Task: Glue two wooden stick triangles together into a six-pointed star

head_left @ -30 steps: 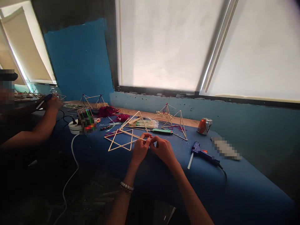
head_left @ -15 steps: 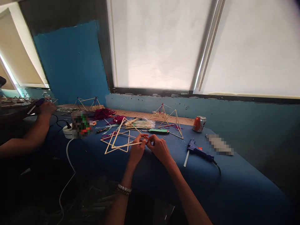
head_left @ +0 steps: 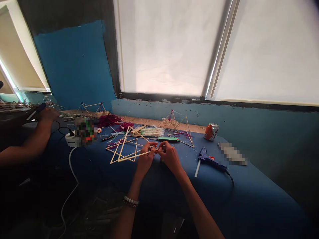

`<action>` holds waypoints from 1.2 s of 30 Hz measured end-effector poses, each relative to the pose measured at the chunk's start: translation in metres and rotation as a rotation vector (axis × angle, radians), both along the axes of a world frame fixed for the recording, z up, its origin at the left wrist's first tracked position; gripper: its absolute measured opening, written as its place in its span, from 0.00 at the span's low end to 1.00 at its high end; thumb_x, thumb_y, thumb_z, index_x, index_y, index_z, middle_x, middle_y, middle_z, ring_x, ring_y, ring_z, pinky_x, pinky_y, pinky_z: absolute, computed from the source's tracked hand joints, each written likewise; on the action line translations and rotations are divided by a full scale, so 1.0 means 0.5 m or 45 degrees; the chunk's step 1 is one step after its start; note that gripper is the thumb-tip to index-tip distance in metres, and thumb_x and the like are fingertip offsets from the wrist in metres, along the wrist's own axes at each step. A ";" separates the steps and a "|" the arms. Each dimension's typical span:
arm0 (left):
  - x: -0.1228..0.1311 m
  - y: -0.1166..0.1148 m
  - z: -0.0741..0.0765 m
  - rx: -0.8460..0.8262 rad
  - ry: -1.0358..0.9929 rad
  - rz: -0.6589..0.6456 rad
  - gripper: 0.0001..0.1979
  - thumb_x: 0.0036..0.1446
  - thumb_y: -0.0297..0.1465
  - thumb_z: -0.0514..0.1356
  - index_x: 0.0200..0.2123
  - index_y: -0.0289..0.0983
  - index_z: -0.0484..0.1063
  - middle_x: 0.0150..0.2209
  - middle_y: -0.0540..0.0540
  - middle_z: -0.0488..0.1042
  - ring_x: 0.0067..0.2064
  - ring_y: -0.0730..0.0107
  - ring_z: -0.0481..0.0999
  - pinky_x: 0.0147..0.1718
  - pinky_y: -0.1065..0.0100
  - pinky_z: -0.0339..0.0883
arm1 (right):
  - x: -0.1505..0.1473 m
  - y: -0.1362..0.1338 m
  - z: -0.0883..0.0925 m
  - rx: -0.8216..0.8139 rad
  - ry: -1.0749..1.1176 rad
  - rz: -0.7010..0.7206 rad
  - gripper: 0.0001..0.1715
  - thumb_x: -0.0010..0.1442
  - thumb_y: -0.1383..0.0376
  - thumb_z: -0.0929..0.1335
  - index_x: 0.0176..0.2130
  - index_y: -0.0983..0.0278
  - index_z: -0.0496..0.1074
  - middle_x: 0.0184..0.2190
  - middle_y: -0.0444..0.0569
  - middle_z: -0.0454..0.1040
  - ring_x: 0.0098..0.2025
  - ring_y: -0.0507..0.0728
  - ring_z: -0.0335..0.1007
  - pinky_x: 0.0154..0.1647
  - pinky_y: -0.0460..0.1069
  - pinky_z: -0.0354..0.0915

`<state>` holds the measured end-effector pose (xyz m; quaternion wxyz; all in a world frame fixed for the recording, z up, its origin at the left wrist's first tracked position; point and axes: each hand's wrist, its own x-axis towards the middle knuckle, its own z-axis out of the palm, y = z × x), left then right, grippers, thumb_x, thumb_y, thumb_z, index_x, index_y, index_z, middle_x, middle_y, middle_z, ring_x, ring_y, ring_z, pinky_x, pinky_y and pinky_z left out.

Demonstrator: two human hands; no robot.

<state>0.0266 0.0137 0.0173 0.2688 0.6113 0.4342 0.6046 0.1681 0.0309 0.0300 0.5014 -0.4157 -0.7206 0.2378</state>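
Observation:
Both my hands meet over the blue table [head_left: 249,199] at one corner of a frame of thin wooden sticks [head_left: 124,147]. My left hand [head_left: 146,157], a bead bracelet on its wrist, pinches the sticks at that corner. My right hand [head_left: 169,156] is closed in a pinch right beside it, fingertips touching the same joint. The frame stretches away to the left, partly lifted off the table. Just behind my hands lie a green utility knife [head_left: 168,139] and a bundle of loose sticks [head_left: 149,132].
A blue glue gun [head_left: 210,161] lies right of my hands, an orange can [head_left: 210,131] behind it. A stick pyramid [head_left: 184,132] and purple yarn [head_left: 112,120] sit farther back. At left, another person's arm [head_left: 30,146], a white power strip [head_left: 71,139] and its cable.
The stick frame has swung down and leftward in my hands while both hands stayed pinched at its corner. The view has shifted slightly to the right.

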 end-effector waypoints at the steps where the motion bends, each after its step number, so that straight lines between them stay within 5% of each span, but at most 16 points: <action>1: -0.001 0.000 0.000 -0.011 -0.033 -0.003 0.14 0.64 0.34 0.53 0.47 0.39 0.75 0.46 0.45 0.77 0.39 0.69 0.80 0.36 0.68 0.74 | 0.001 0.000 0.000 -0.036 0.064 0.007 0.03 0.60 0.62 0.64 0.36 0.60 0.65 0.28 0.45 0.80 0.18 0.53 0.71 0.24 0.47 0.64; 9: -0.001 -0.007 0.005 0.050 0.034 0.027 0.12 0.66 0.34 0.53 0.46 0.40 0.75 0.47 0.44 0.79 0.50 0.64 0.78 0.47 0.63 0.74 | 0.006 -0.001 0.001 -0.003 0.068 0.062 0.19 0.68 0.54 0.61 0.36 0.62 0.73 0.31 0.48 0.81 0.18 0.50 0.67 0.23 0.47 0.64; 16: 0.005 -0.009 -0.004 0.143 0.118 -0.001 0.11 0.66 0.32 0.55 0.46 0.42 0.76 0.52 0.43 0.77 0.57 0.61 0.75 0.57 0.57 0.71 | 0.007 0.004 -0.003 -0.132 0.169 0.294 0.22 0.64 0.49 0.65 0.41 0.64 0.75 0.26 0.45 0.74 0.22 0.52 0.67 0.21 0.46 0.62; 20: 0.010 -0.034 -0.001 0.103 0.084 -0.123 0.12 0.69 0.36 0.54 0.50 0.43 0.74 0.54 0.43 0.76 0.57 0.63 0.75 0.58 0.57 0.72 | 0.005 -0.004 -0.004 -0.207 0.170 0.439 0.27 0.65 0.42 0.63 0.39 0.62 0.72 0.19 0.39 0.63 0.19 0.51 0.59 0.18 0.46 0.56; 24: 0.017 -0.083 0.003 0.064 0.051 -0.063 0.19 0.66 0.40 0.60 0.59 0.46 0.67 0.59 0.44 0.72 0.58 0.63 0.75 0.57 0.59 0.72 | 0.002 -0.011 -0.012 -0.314 0.267 0.543 0.27 0.66 0.39 0.61 0.36 0.59 0.66 0.21 0.38 0.64 0.19 0.50 0.60 0.19 0.46 0.58; 28: -0.023 -0.163 -0.020 0.066 0.298 0.141 0.21 0.61 0.38 0.65 0.57 0.49 0.70 0.56 0.46 0.76 0.54 0.60 0.78 0.56 0.57 0.71 | 0.000 -0.004 -0.014 -0.247 0.426 0.410 0.30 0.66 0.36 0.59 0.31 0.57 0.55 0.18 0.36 0.61 0.16 0.50 0.54 0.16 0.45 0.55; 30: -0.078 -0.210 -0.036 0.024 0.456 0.281 0.11 0.63 0.40 0.62 0.48 0.49 0.75 0.47 0.50 0.80 0.46 0.61 0.80 0.49 0.59 0.73 | 0.000 0.003 -0.011 -0.216 0.529 0.293 0.30 0.65 0.35 0.58 0.31 0.56 0.54 0.17 0.35 0.59 0.15 0.49 0.52 0.14 0.45 0.53; 32: -0.153 -0.245 -0.042 -0.080 0.443 0.534 0.12 0.63 0.46 0.59 0.39 0.46 0.76 0.38 0.50 0.81 0.40 0.61 0.80 0.41 0.62 0.73 | 0.001 0.008 -0.008 -0.184 0.608 0.198 0.30 0.65 0.35 0.58 0.32 0.56 0.55 0.17 0.34 0.58 0.14 0.49 0.50 0.13 0.45 0.52; 34: -0.232 -0.254 -0.030 -0.188 0.345 0.905 0.17 0.65 0.49 0.53 0.39 0.44 0.73 0.33 0.51 0.79 0.35 0.61 0.80 0.36 0.63 0.70 | 0.003 0.012 -0.006 -0.144 0.646 0.134 0.28 0.66 0.37 0.58 0.33 0.56 0.55 0.17 0.34 0.56 0.14 0.49 0.49 0.13 0.45 0.51; 36: -0.299 -0.232 -0.008 -0.347 0.412 1.026 0.18 0.66 0.49 0.50 0.40 0.43 0.70 0.34 0.51 0.80 0.35 0.61 0.80 0.37 0.63 0.68 | 0.004 0.015 -0.006 -0.110 0.675 0.079 0.26 0.67 0.38 0.59 0.35 0.56 0.56 0.18 0.34 0.57 0.14 0.50 0.51 0.12 0.45 0.50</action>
